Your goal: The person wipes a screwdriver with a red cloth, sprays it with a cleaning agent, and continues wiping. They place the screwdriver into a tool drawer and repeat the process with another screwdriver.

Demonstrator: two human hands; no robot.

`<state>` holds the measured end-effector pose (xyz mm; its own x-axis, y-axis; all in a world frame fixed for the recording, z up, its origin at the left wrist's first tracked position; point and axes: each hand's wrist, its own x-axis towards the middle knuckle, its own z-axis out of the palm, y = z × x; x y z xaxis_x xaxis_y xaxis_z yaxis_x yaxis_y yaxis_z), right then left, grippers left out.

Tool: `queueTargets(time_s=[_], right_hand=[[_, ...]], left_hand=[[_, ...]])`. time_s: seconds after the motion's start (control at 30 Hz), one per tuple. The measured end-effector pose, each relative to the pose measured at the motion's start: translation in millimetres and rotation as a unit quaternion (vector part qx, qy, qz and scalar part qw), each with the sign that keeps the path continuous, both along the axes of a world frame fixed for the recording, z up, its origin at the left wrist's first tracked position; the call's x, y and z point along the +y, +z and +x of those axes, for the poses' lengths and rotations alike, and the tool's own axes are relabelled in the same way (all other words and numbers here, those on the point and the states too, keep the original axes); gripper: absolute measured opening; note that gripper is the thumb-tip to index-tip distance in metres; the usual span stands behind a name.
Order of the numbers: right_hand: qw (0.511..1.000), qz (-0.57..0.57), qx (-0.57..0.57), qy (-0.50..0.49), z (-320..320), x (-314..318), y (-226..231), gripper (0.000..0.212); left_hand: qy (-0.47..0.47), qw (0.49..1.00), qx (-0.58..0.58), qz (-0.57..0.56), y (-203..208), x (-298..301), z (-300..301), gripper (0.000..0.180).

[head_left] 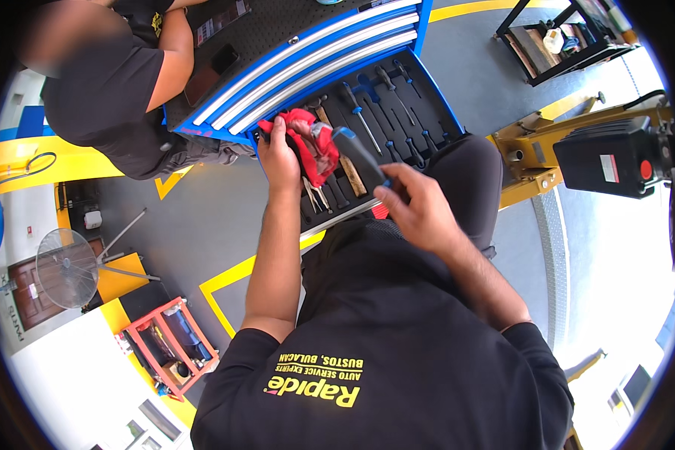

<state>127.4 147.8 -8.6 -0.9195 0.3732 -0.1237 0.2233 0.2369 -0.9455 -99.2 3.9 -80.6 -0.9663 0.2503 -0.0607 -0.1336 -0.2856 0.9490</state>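
Observation:
Bunched red cloth (319,154) is gripped in my left hand (279,163), the fingers mostly hidden behind it. Between thumb and fingers my right hand (421,206) holds a dark grey-and-blue tool handle (358,154), slightly blurred. Its far end touches or overlaps the cloth, and whatever is inside the cloth cannot be seen. Both hands are over an open blue drawer (444,101). In it lie screwdrivers (361,112) in dark cut-outs, a wooden-handled tool (352,176) and pliers (319,196).
The blue tool cabinet (300,64) has more drawers, shut, and a dark top. Another person (116,97) sits or leans at its left. A yellow lift arm with a black box (604,161) stands at right. A fan (67,266) and red tool cart (171,345) are at left.

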Motion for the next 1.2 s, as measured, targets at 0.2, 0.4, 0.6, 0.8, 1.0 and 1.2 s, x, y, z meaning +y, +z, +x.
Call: queueTargets(time_s=[0.2,0.4,0.6,0.8,1.0,1.2], right_hand=[[0.975,0.176,-0.109,-0.079,-85,64,-127,0.041],[0.937,0.266,-0.194,-0.118,-175,99,-219,0.041],[0.921,0.304,-0.23,-0.077,-226,108,-262,0.043],[0.92,0.304,-0.231,-0.09,-231,105,-293,0.044],[0.933,0.293,-0.095,-0.188,-223,124,-308,0.028],[0.97,0.038,-0.169,-0.17,-212,191,-318,0.022]], left_hand=[[-0.096,0.917,-0.094,-0.375,-181,-72,-13,0.029],[-0.113,0.867,-0.114,-0.471,-266,-117,-6,0.032],[-0.092,0.899,-0.206,-0.376,-250,-118,-15,0.031],[-0.102,0.885,-0.227,-0.393,-237,-116,-22,0.028],[-0.112,0.902,-0.234,-0.346,-227,-107,-22,0.021],[-0.099,0.894,-0.254,-0.356,-214,-100,-25,0.021]])
